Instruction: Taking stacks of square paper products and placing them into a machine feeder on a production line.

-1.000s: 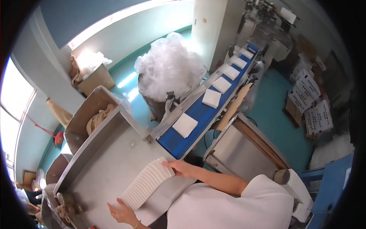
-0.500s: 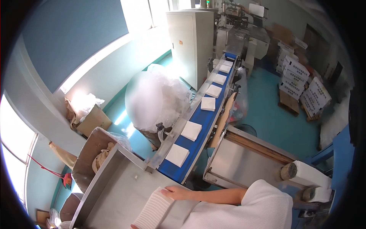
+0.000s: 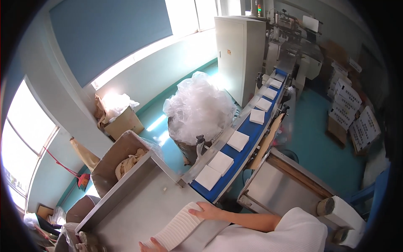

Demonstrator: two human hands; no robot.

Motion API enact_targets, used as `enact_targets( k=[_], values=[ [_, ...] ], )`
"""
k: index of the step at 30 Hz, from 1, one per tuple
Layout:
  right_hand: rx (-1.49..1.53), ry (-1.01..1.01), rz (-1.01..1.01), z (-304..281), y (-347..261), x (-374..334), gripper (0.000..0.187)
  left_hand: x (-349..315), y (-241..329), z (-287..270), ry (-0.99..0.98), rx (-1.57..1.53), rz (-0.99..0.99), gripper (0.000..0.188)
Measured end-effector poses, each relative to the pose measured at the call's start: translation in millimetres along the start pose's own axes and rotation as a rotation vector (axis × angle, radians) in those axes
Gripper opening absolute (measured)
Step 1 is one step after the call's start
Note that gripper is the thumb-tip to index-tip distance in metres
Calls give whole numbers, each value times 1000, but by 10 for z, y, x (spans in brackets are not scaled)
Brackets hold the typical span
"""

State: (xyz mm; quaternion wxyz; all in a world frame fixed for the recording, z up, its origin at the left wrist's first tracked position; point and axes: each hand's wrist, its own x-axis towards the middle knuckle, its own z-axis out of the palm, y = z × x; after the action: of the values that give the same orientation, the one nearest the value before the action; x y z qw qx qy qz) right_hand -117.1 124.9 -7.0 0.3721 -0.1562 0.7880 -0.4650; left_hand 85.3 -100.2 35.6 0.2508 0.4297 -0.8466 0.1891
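Note:
A long row of white folded paper napkins (image 3: 176,228), packed face to face, lies over the steel table between my two hands. My right hand (image 3: 205,211) is closed around its far end, thumb on top. At the near end, my left hand (image 3: 153,246) presses against the row with its fingers, partly cut off by the lower edge. Just beyond the table, a blue conveyor belt (image 3: 215,194) carries several flat white napkin stacks; the nearest napkin stack (image 3: 208,178) touches the one behind it.
The steel table (image 3: 130,210) has a raised rim at left. Beside it stands a brown bin (image 3: 110,161) with crumpled material. A big heap of clear plastic (image 3: 199,107) sits left of the belt. To the right are a metal tray table (image 3: 281,180) and white rolls (image 3: 342,212).
The view has swung left, so everything sits further right in it. Napkin stacks have come nearer along the belt, and two now touch at its end. More of my left hand shows.

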Motion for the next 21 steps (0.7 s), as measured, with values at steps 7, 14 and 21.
enact_targets(
  k=[7,14,21],
  values=[
    [1036,-328,351,-138,68,-16,47,13,1,67,-301,-317,-386,72],
    [707,-109,211,-310,379,-14,31,5,49,57,-185,-296,-403,71],
    [436,11,-38,-124,-18,-3,44,-107,80,-55,-233,-325,-390,71]
  ],
)
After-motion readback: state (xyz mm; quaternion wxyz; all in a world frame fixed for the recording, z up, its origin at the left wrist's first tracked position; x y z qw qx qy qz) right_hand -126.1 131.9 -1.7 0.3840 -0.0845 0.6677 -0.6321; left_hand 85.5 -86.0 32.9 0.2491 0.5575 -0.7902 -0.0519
